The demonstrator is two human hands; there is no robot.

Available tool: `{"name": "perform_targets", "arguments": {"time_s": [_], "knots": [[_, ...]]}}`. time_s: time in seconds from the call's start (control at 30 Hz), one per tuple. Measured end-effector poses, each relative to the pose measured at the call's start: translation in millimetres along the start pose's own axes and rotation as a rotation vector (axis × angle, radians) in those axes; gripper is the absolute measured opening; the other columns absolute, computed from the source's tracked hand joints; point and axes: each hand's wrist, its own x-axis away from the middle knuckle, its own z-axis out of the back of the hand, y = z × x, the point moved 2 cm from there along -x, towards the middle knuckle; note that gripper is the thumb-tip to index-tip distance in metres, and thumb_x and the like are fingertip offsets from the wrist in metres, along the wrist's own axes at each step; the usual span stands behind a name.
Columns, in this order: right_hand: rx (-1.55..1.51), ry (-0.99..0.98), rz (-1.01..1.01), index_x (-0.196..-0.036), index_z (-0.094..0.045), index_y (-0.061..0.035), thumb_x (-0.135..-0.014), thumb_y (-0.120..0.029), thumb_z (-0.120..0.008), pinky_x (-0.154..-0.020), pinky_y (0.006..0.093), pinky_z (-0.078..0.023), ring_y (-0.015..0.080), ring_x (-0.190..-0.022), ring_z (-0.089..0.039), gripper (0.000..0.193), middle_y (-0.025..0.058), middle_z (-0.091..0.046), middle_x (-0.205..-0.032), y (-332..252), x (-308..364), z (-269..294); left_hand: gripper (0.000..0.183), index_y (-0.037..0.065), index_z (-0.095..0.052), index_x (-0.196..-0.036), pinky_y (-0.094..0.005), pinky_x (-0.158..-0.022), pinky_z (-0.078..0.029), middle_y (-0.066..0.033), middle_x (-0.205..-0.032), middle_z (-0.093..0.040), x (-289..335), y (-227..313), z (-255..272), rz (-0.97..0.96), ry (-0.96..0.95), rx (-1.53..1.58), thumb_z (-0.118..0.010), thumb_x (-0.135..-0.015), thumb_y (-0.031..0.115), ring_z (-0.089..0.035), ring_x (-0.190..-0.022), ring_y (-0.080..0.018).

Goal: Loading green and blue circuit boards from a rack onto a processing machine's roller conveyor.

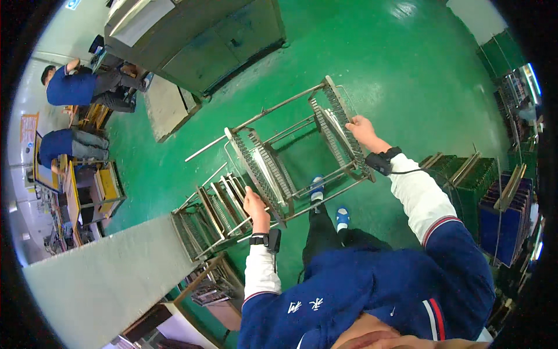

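Over the green floor (378, 70), slotted metal rack (264, 163) spans both hands; left hand (256, 210) and right hand (363, 134) each grip an end. Looks stiff, fairly weighty, perhaps slick; opposite end frames seem the best hold.

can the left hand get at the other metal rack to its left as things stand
Probably not right now: the left hand looks close to the other metal rack, but seems occupied gripping the held rack and would need to let go first.
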Motion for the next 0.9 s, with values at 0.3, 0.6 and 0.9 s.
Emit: {"name": "perform_targets", "arguments": {"time_s": [0.3,0.6,0.9], "knots": [[0.070,-0.116,-0.124,-0.095,-0.064,0.0045,-0.078,-0.032,-0.071,-0.079,0.0457,-0.049,0.0403,-0.091,-0.064,0.041,0.0262,-0.065,-0.094,24,-71,-64,0.045,0.009,-0.049,-0.069,-0.0303,-0.042,-0.033,0.0006,-0.057,-0.044,-103,-58,-36,0.100,-0.016,-0.204,-0.052,-0.097,0.045,-0.041,-0.045,-0.0122],[0.222,-0.243,-0.077,-0.093,-0.063,0.0099,-0.075,-0.026,-0.064,-0.078,0.0480,-0.051,0.0441,-0.085,-0.065,0.039,0.0310,-0.065,-0.088,49,-66,-107,0.029,-0.005,-0.062,-0.088,-0.0475,-0.071,-0.051,-0.0245,-0.082,-0.064,-185,-170,-7,-0.484,-0.543,-1.486,-0.053,-0.090,0.023,-0.063,-0.081,-0.0414],[0.303,-0.370,0.278,-0.078,-0.066,-0.0066,-0.072,-0.029,-0.061,-0.064,0.0469,-0.051,0.0361,-0.071,-0.064,0.024,0.0182,-0.066,-0.076,128,39,-129,0.035,-0.005,-0.067,-0.076,-0.0525,-0.066,-0.049,-0.0275,-0.076,-0.066,-172,-153,-21,-0.908,-1.147,-1.636,-0.060,-0.082,0.029,-0.064,-0.072,-0.0447]]}}
